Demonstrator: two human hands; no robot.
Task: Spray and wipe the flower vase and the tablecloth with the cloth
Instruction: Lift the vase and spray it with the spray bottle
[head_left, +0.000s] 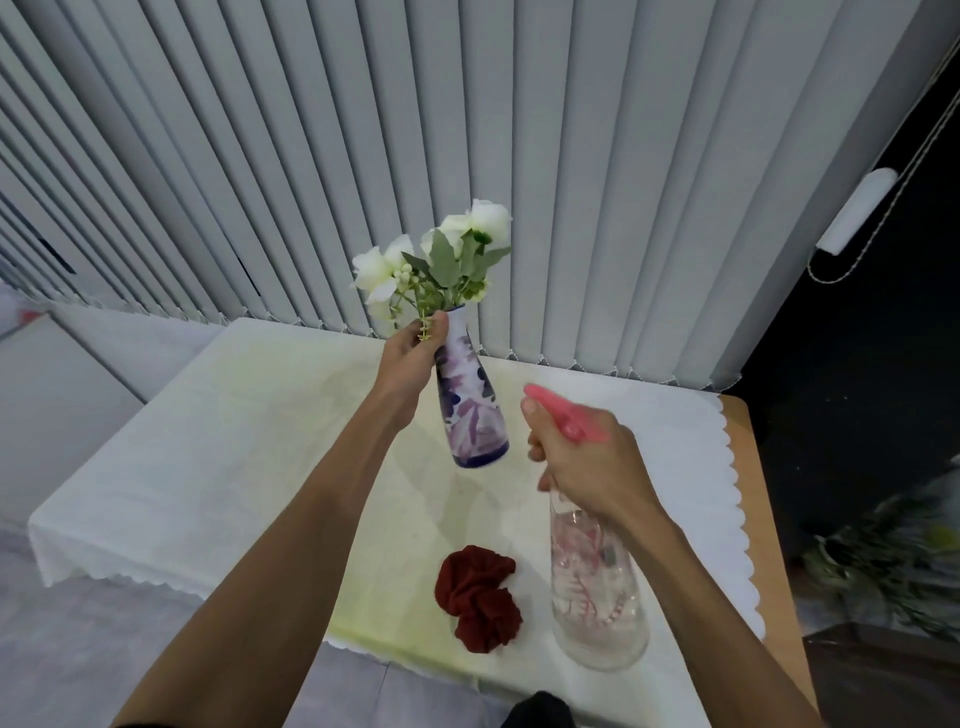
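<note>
My left hand (413, 358) grips the neck of a white vase with purple and blue flower print (472, 410), lifted above the table and tilted. White flowers with green leaves (441, 260) stick out of its top. My right hand (587, 462) is closed around the pink head (566, 415) of a clear spray bottle (597, 587), whose nozzle points toward the vase. A crumpled dark red cloth (480, 597) lies on the white tablecloth (234, 441) below the vase, left of the bottle.
Grey vertical blinds (467, 156) hang right behind the table. The tablecloth has a scalloped edge, and a strip of bare wooden tabletop (769, 545) shows on the right. Blurred greenery (893, 561) lies at the far right. Grey floor (78, 649) is on the left.
</note>
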